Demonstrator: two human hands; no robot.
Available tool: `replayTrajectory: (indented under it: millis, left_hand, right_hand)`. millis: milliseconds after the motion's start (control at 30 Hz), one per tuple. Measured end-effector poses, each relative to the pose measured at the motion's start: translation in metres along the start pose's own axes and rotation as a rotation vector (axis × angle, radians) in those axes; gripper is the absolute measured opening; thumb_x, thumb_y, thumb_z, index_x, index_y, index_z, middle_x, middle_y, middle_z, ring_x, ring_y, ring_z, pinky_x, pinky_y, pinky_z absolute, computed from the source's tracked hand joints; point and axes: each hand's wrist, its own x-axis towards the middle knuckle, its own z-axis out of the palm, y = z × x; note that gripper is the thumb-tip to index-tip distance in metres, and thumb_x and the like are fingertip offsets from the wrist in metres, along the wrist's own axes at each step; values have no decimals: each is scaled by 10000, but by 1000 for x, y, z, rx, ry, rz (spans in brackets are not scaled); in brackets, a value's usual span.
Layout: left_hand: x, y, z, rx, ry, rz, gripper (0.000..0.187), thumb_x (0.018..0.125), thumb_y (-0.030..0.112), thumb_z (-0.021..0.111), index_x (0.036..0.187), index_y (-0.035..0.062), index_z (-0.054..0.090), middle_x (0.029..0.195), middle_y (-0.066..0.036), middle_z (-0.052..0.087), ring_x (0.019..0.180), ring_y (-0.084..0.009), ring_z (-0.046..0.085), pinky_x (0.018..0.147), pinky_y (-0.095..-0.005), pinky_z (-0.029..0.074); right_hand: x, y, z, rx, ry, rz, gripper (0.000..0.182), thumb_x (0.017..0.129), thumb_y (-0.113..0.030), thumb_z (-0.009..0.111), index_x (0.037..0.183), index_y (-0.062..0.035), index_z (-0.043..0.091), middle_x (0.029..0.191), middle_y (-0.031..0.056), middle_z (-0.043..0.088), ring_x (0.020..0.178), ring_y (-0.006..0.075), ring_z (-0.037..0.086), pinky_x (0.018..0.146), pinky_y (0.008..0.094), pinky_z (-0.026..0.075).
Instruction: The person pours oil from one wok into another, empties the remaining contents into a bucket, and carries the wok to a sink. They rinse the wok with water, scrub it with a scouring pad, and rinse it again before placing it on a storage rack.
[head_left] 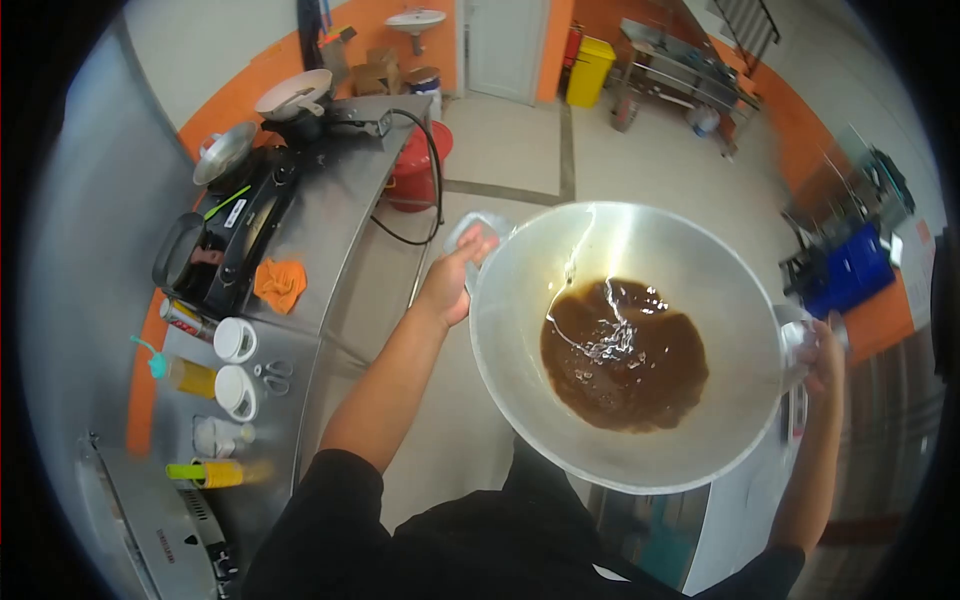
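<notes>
A large silver metal wok [530, 400] is held up in front of my body, over the floor. Brown liquid [625, 370] pools in its bottom, with bright reflections on the surface. My left hand [458, 275] is closed around the handle on the wok's left side. On the opposite side, my right hand [826, 355] grips the other handle, its fingers partly hidden behind the rim and handle.
Left of me runs a steel counter [345, 190] with a black gas stove [240, 240], an orange cloth [280, 285], white-lidded jars [236, 390] and an oil bottle [188, 375]. A red bucket [412, 175] stands beyond it. A blue crate [850, 270] is at the right.
</notes>
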Motion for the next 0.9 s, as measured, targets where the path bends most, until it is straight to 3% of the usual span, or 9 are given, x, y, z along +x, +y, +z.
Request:
replayTrajectory:
  millis: [200,300,533,600,667,733,800,867,900]
  left_hand:
    - [147,-3,-47,30,241,-83,625,949,165,441,1461,143,83,1364,-145,361,1182,-244,458,979,-415,404]
    - [221,11,-58,20,257,-38,629,952,146,433,1466,161,71,1338,-129,396,1163,-230,472,972,-411,407]
    - [433,44,-112,-15,395,-15,684,942,164,459,1472,179,27,1349,-110,411,1164,-223,483,968,-395,404]
    - [514,25,-164,-68,385,-3,695,934,184,477,1471,174,37,1345,-114,417,1157,-226,492,963,-394,409]
    - [596,40,-186,-139,370,22,707,926,204,495,1471,169,46,1342,-118,423,1149,-228,500,958,-393,413]
    - [656,64,-184,-273,392,-27,712,910,244,520,1463,139,84,1300,-118,463,1118,-231,520,937,-388,427]
    - [723,93,-195,-315,421,23,681,904,284,526,1443,110,150,1277,-119,482,1109,-231,523,928,-390,431]
    - [786,120,-220,-350,457,63,661,898,325,532,1424,81,215,1253,-121,502,1101,-231,527,918,-392,435]
    - [822,133,-242,-398,358,-33,628,902,359,518,1397,64,269,1248,-123,509,1101,-237,525,920,-400,429]
  right_hand:
    - [255,30,174,-361,-262,-8,177,841,-210,581,836,-33,566,546,-47,382,427,68,358,401,248,275]
    - [343,16,276,-519,-252,8,216,851,-247,573,712,-95,508,555,-22,409,392,102,355,385,266,297]
    - [558,14,473,-510,-441,124,335,848,-373,606,679,-118,471,534,-35,392,388,114,359,390,269,307]
    - [616,10,517,-587,-566,36,326,860,-391,596,832,-74,527,618,0,459,527,134,464,500,269,388]
    - [655,18,554,-534,-363,-7,430,867,-395,587,1107,-47,503,868,70,561,806,216,558,712,347,467]
    - [705,8,566,-424,-660,135,615,851,-314,610,1338,-67,328,1219,163,486,1067,318,513,895,453,431]
    - [735,8,594,-558,-722,89,696,877,-225,491,1451,-56,136,1343,212,419,1149,380,485,947,489,394]
    - [722,-3,644,-498,-685,205,849,764,-58,519,1463,-71,38,1316,268,419,1142,405,481,908,484,436]
    - [725,-4,663,-437,-687,244,766,733,-13,510,1415,-71,166,1280,288,438,1104,398,507,865,453,467]
